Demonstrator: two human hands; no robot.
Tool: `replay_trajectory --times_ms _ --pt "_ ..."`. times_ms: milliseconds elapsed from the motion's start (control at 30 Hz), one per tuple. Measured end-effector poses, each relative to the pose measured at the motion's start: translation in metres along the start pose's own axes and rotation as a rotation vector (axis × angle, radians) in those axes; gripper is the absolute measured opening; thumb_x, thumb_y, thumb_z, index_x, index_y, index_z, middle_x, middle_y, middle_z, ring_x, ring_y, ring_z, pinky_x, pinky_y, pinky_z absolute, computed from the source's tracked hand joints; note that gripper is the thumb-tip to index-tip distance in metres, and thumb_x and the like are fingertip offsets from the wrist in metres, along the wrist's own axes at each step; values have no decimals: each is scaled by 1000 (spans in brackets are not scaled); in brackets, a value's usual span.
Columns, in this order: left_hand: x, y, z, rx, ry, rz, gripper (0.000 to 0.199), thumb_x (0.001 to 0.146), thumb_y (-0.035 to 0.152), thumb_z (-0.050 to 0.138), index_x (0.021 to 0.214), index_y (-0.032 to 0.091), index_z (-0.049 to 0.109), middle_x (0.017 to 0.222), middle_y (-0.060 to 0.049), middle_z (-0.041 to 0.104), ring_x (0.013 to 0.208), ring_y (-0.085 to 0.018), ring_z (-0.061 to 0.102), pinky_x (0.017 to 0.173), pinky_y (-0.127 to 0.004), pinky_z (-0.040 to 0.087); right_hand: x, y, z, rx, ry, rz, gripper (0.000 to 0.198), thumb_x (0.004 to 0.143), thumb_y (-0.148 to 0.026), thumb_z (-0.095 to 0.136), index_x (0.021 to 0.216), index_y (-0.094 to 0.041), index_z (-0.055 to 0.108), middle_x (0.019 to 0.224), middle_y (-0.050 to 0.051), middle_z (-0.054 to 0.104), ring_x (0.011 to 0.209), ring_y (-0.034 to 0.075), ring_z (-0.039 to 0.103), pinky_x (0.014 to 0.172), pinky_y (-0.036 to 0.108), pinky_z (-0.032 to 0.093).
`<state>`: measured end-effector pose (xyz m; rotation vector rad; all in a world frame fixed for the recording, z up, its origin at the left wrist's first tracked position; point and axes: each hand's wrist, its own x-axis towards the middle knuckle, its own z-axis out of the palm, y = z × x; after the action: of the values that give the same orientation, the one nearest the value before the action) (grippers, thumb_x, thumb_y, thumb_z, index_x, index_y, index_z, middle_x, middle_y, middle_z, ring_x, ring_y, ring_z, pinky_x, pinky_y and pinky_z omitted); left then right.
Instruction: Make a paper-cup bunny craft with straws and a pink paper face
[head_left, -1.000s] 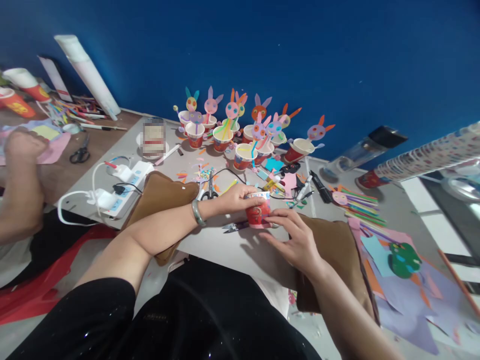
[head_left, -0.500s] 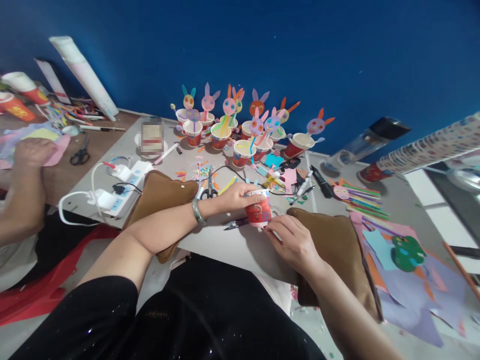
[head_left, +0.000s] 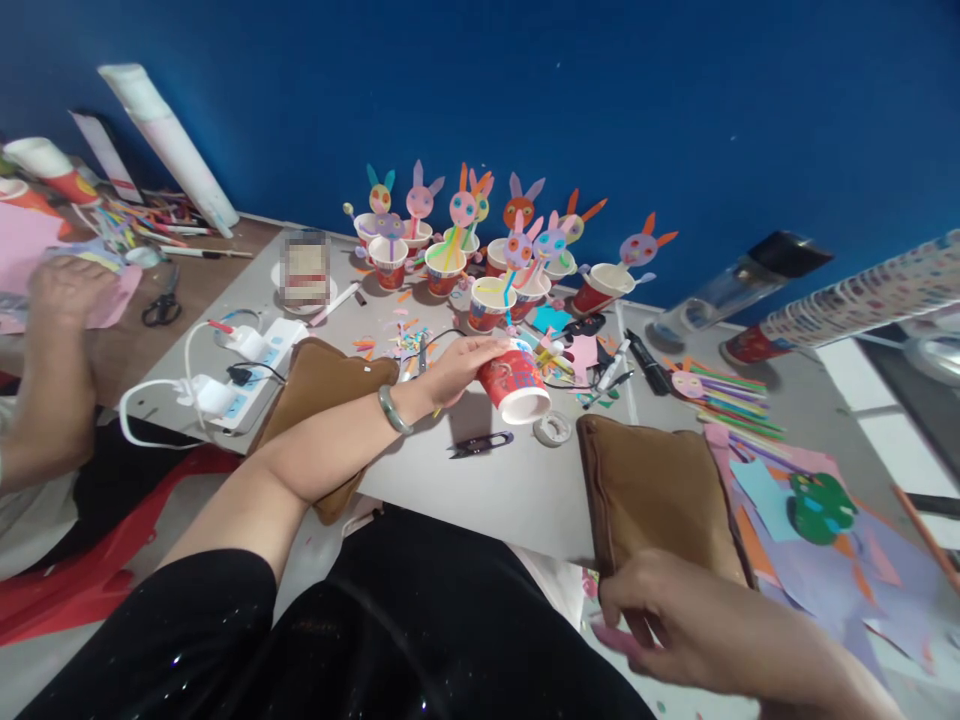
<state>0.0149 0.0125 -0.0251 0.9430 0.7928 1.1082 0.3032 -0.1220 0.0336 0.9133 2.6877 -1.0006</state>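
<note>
A blue wall (head_left: 637,130) stands behind a grey table (head_left: 517,505) and a brown one (head_left: 206,285).

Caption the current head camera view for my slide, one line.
Left hand holds a tilted red paper cup in front of long-eared figures in cups; right hand apart, lower down.

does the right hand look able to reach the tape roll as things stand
Likely yes: the tape roll lies uncovered on the table. The right hand is by the brown cushion, and the paper cup in the left hand doesn't cover the roll.
</note>
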Motion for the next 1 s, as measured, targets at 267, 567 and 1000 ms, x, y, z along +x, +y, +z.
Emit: replay_trajectory --times_ms 267,567,1000 --pt "10 -1 -3 -232 198 17 16 80 29 69 88 15 70 92 -3 69 84 -14 60 75 -27 47 10 23 -8 -21 5 186 14 90 -36 62 92 -26 71 76 1 72 69 18 67 63 27 46" --pt "14 -5 -5 -406 269 47 11 79 23 71 77 14 65 73 1 63 65 -8 55 63 -21 43 71 86 -47 -422 418 753 33 95 -40 48 103 -17 70 98 14 75 87 29 68 65 34 39" --pt "20 -4 -10 -504 336 77 6 79 15 62 73 14 61 76 -1 66 71 -9 58 67 -20 45 113 142 -50 -246 533 1045 43 83 -36 60 119 -13 57 99 19 69 91 33 67 76 39 47"
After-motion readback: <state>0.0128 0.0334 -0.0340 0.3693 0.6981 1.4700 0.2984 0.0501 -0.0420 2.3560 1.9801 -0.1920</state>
